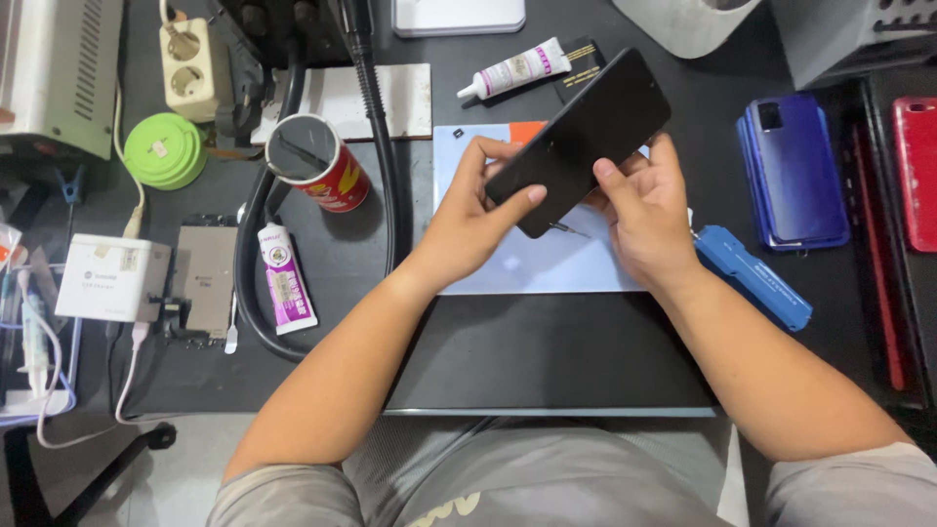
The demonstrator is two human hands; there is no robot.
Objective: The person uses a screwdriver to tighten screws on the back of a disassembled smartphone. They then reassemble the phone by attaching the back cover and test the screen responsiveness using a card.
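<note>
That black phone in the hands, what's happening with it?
A person at a dark workbench holds a black phone tilted in the air with both hands. The left hand grips its lower end and the right hand steadies the side. Beneath lies a pale blue mat; glue tubes and a blue phone lie nearby.

Sleeves: short, grey, ending above the elbows.
Forearms: bare.
Left hand: no rings, no glove.
Right hand: likewise bare.
Trousers: grey.
</note>
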